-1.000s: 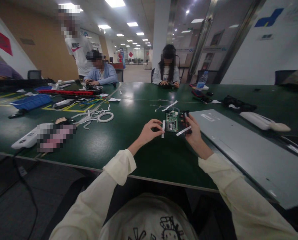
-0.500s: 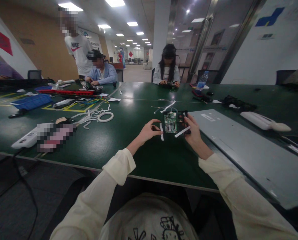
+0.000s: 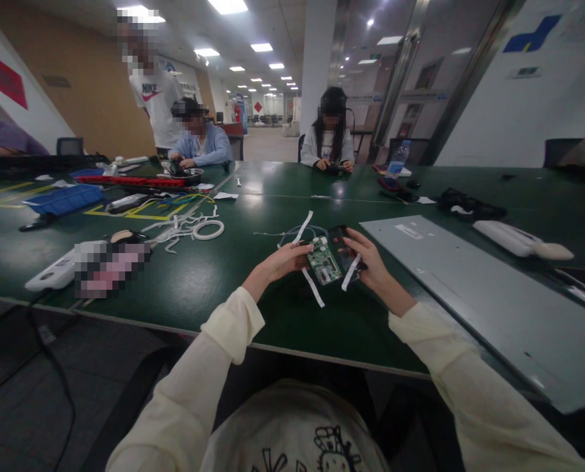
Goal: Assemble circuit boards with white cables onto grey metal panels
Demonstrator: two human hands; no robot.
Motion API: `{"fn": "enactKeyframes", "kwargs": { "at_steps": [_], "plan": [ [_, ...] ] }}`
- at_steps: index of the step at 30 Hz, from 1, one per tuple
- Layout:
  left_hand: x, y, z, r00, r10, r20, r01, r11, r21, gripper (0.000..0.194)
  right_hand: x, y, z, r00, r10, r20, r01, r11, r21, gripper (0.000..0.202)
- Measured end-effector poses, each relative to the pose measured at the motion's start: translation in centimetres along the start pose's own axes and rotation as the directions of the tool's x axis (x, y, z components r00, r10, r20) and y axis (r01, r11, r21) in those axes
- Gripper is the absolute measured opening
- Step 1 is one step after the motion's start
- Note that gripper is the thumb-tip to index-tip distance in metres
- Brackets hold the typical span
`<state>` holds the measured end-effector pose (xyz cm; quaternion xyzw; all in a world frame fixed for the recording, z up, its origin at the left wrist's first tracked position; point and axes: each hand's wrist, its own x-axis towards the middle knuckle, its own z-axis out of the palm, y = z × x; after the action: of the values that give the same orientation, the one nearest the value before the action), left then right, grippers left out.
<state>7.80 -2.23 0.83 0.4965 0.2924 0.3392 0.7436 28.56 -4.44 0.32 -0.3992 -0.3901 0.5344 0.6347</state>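
A green circuit board (image 3: 325,263) is tilted in front of me, over the table. My left hand (image 3: 285,262) grips its left edge, thumb on top. My right hand (image 3: 371,265) is closed around a dark plate-like part (image 3: 340,241) at the board's right; whether the two are joined I cannot tell. White tape strips hang about them: one upper strip (image 3: 302,226) by my left fingers, one lower strip (image 3: 314,288) below the board's left side, and a right strip (image 3: 351,273) at my right fingers. Thin grey cables (image 3: 292,231) trail behind the board.
A large grey panel (image 3: 469,295) lies to the right. Leftward are a tape roll (image 3: 208,229), torn white strips (image 3: 174,226), a blue tray (image 3: 66,200) and a white device (image 3: 66,265). A water bottle (image 3: 398,157) stands far right. People sit across the green table (image 3: 198,282).
My left hand has moved in and taken hold of the circuit board. The board has turned and shifted slightly left and nearer, with its strips and cables. My right hand keeps the dark part.
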Motion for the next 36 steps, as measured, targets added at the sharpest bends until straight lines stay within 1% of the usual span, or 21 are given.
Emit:
{"fn": "enactKeyframes", "kwargs": {
  "at_steps": [4, 8, 11, 13, 14, 15, 16, 17, 18, 19, 20, 21, 22, 23, 24, 26, 28, 30, 32, 36],
  "plan": [
    [0.1, -0.2, 0.3, 0.999, 0.035, -0.002, -0.035, 0.999, -0.002, 0.03, 0.1, 0.1, 0.1, 0.998, 0.045, 0.038, -0.045, 0.999, -0.012, 0.044],
    [0.6, -0.6, 0.2, 0.992, 0.082, -0.091, -0.08, 0.997, 0.023, 0.027, 0.4, -0.1, 0.1, 0.997, 0.071, 0.01, -0.07, 0.997, -0.024, 0.039],
    [0.9, -0.8, -0.1, 0.979, 0.137, -0.152, -0.141, 0.99, -0.014, 0.026, 0.8, -0.2, -0.3, 0.996, 0.086, -0.025, -0.086, 0.996, -0.023, 0.035],
    [0.9, -0.7, -0.3, 0.967, 0.173, -0.187, -0.187, 0.98, -0.062, 0.026, 1.3, -0.3, -1.0, 0.997, 0.065, -0.05, -0.068, 0.996, -0.061, 0.036],
    [0.9, -0.6, -0.3, 0.96, 0.188, -0.206, -0.208, 0.974, -0.084, 0.026, 1.6, -0.3, -1.5, 0.997, 0.028, -0.076, -0.037, 0.992, -0.12, 0.038],
    [0.8, -0.5, -0.4, 0.954, 0.2, -0.226, -0.227, 0.968, -0.103, 0.025, 2.0, -0.4, -2.1, 0.994, -0.032, -0.105, 0.007, 0.974, -0.225, 0.039],
    [0.8, -0.4, -0.5, 0.947, 0.209, -0.246, -0.242, 0.963, -0.116, 0.025, 2.3, -0.4, -2.8, 0.985, -0.113, -0.128, 0.056, 0.923, -0.381, 0.04],
    [0.7, -0.3, -0.5, 0.94, 0.215, -0.264, -0.254, 0.959, -0.125, 0.024, 2.6, -0.5, -3.6, 0.97, -0.206, -0.131, 0.099, 0.821, -0.562, 0.043],
    [0.7, -0.2, -0.6, 0.935, 0.22, -0.278, -0.264, 0.956, -0.131, 0.024, 2.9, -0.5, -4.4, 0.951, -0.292, -0.107, 0.122, 0.666, -0.736, 0.046],
    [0.7, -0.1, -0.6, 0.93, 0.224, -0.291, -0.272, 0.952, -0.138, 0.023, 3.1, -0.5, -5.3, 0.933, -0.352, -0.071, 0.116, 0.481, -0.869, 0.049],
    [0.6, -0.1, -0.7, 0.926, 0.227, -0.301, -0.279, 0.949, -0.144, 0.023, 3.3, -0.4, -6.1, 0.923, -0.383, -0.042, 0.081, 0.301, -0.95, 0.052],
    [0.6, -0.1, -0.7, 0.923, 0.229, -0.31, -0.285, 0.947, -0.149, 0.023, 3.4, -0.4, -6.9, 0.92, -0.391, -0.037, 0.025, 0.152, -0.988, 0.055],
    [0.6, -0.1, -0.7, 0.92, 0.229, -0.317, -0.288, 0.945, -0.154, 0.023, 3.4, -0.2, -7.6, 0.923, -0.382, -0.053, -0.039, 0.045, -0.998, 0.056],
    [0.6, -0.1, -0.7, 0.918, 0.229, -0.324, -0.291, 0.944, -0.158, 0.023, 3.4, -0.1, -8.3, 0.931, -0.356, -0.081, -0.097, -0.028, -0.995, 0.057],
    [0.6, -0.1, -0.7, 0.916, 0.228, -0.331, -0.293, 0.942, -0.162, 0.022, 3.4, 0.1, -8.8, 0.941, -0.322, -0.107, -0.139, -0.077, -0.987, 0.058],
    [0.6, 0.0, -0.7, 0.912, 0.225, -0.344, -0.296, 0.94, -0.171, 0.02, 3.5, 0.4, -9.6, 0.962, -0.246, -0.119, -0.155, -0.133, -0.979, 0.059],
    [0.6, 0.0, -0.6, 0.904, 0.222, -0.365, -0.303, 0.936, -0.179, 0.019, 3.8, 0.7, -10.0, 0.98, -0.191, -0.057, -0.088, -0.158, -0.984, 0.06],
    [0.7, 0.1, -0.6, 0.892, 0.222, -0.393, -0.313, 0.932, -0.183, 0.018, 4.1, 0.9, -10.0, 0.985, -0.174, 0.025, -0.004, -0.163, -0.987, 0.06],
    [0.7, 0.1, -0.7, 0.884, 0.225, -0.41, -0.323, 0.928, -0.188, 0.019, 4.3, 0.9, -9.9, 0.983, -0.17, 0.067, 0.044, -0.138, -0.99, 0.061],
    [0.8, 0.1, -0.9, 0.879, 0.233, -0.415, -0.336, 0.922, -0.193, 0.022, 4.4, 0.8, -9.5, 0.981, -0.169, 0.092, 0.088, -0.035, -0.996, 0.063]
  ]
}}
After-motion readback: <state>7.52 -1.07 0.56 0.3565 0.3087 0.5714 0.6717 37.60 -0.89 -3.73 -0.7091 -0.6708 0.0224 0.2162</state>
